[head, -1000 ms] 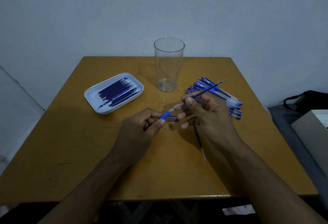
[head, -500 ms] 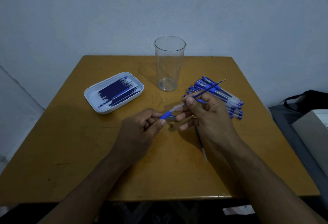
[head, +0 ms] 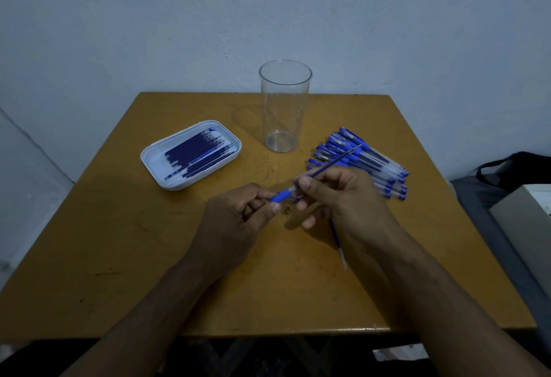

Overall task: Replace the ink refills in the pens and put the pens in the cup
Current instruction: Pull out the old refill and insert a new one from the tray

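Observation:
My left hand [head: 235, 221] pinches the blue grip end of a pen barrel [head: 281, 196] over the middle of the table. My right hand [head: 340, 200] pinches a thin blue refill [head: 334, 163] that runs into the barrel, its tip pointing up and to the right. A small brass pen tip [head: 286, 209] lies on the table between my hands. Another refill [head: 338, 242] lies under my right wrist. A clear plastic cup [head: 284, 108] stands upright and empty at the back centre.
A white tray [head: 155, 159] holding several blue refills sits at the left. A pile of several blue-capped pens [head: 369, 162] lies to the right of the cup. The wooden table [head: 119, 242] stands against a white wall; a dark bag and a box are off its right side.
The refill has slid deeper into the barrel; less of it sticks out past my right fingers. My right hand has closed in on my left hand.

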Tool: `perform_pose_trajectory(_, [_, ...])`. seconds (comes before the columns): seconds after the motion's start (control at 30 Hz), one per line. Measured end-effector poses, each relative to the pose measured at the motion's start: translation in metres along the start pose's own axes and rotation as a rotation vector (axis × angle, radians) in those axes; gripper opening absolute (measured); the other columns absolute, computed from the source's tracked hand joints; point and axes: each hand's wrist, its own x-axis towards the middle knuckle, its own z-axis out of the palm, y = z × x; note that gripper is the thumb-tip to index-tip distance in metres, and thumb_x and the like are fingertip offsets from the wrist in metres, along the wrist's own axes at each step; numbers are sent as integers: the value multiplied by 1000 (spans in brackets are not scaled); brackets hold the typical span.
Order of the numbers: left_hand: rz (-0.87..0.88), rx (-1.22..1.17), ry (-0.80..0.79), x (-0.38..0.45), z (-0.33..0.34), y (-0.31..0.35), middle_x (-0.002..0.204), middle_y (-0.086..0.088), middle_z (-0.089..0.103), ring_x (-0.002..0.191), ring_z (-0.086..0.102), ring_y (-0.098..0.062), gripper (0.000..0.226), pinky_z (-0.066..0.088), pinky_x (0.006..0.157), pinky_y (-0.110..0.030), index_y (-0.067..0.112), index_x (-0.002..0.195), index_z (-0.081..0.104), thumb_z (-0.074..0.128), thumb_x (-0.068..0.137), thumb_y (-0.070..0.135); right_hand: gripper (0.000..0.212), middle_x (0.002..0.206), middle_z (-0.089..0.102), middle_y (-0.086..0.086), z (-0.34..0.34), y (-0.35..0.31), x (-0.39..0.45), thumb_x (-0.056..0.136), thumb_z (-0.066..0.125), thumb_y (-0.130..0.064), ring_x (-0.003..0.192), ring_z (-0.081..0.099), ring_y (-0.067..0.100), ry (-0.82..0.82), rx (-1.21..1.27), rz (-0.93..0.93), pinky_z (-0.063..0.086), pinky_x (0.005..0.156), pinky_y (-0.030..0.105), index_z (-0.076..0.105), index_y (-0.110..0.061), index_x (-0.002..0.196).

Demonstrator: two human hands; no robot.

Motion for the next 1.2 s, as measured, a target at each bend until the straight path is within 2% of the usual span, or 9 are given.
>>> perform_pose_trajectory(0.23, [-18, -11, 17, 0, 0, 0, 75, 4, 69, 63, 62, -15, 15, 54, 57, -30, 31, 104, 72, 68, 91, 38, 18, 88, 72, 18, 3, 0, 0, 99, 62, -17, 63, 64, 24, 91, 71, -15, 52, 44, 31, 65, 1, 101])
perform_pose_trajectory(0.4, [-4, 24, 5, 0, 1, -1, 76, 6, 69, 66, 65, -16, 13, 55, 58, -33, 28, 106, 73, 70, 94, 31, 24, 72, 69, 14, 5, -1, -1, 92, 71, -21, 47, 56, 16, -12, -34, 77, 45, 39, 27, 72, 1, 101])
perform_pose_trajectory(0.6, [-46, 13, 16, 1, 0, 0, 75, 3, 69, 62, 63, -13, 11, 52, 54, -26, 24, 106, 73, 68, 96, 26, 21, 89, 73, 18, 2, -2, 1, 91, 71, -25, 55, 57, 22, 37, -19, 81, 43, 37, 26, 73, -7, 101])
perform_pose_trajectory(0.73, [-144, -61, 101, 3, 0, -1, 74, -1, 70, 53, 60, -9, 9, 45, 50, -18, 22, 103, 68, 63, 99, 28, 12, 78, 71, -3, 3, 0, -1, 95, 69, -26, 56, 59, 2, 83, -552, 22, 42, 47, 15, 75, -24, 105])
perform_pose_trajectory(0.8, [-174, -76, 128, 4, 0, -1, 74, -1, 70, 53, 60, -9, 10, 46, 49, -19, 23, 103, 68, 62, 100, 30, 20, 95, 70, -15, 8, 6, 0, 96, 68, -25, 77, 59, -5, 24, -889, -99, 44, 65, 10, 75, -27, 115])
perform_pose_trajectory(0.9, [-205, -99, 174, 6, 0, -2, 73, -1, 70, 50, 58, -11, 11, 46, 49, -20, 24, 100, 67, 59, 101, 32, 25, 107, 65, -6, 18, 13, 3, 98, 64, -24, 95, 57, 6, -66, -1097, -185, 51, 83, 27, 72, -24, 121])
perform_pose_trajectory(1.0, [-218, -114, 196, 7, -2, -2, 72, -2, 70, 49, 58, -12, 14, 45, 49, -21, 21, 100, 67, 58, 102, 31, 21, 102, 57, -5, 22, 12, 3, 100, 59, -24, 90, 54, 10, -94, -1186, -198, 51, 81, 31, 72, -23, 116])
perform_pose_trajectory(1.1, [-209, -120, 185, 6, -3, -2, 72, -2, 70, 49, 57, -11, 14, 46, 50, -22, 21, 102, 68, 59, 101, 32, 16, 101, 59, -6, 22, 11, 3, 99, 60, -22, 90, 55, 8, -91, -1186, -200, 51, 80, 28, 71, -23, 110])
perform_pose_trajectory(1.2, [-192, -128, 150, 5, -1, -1, 72, -2, 70, 49, 57, -11, 11, 47, 50, -24, 21, 104, 70, 63, 99, 30, 10, 91, 67, -13, 17, 8, 4, 98, 64, -18, 83, 61, 1, 43, -888, -150, 50, 71, 17, 71, -24, 102])
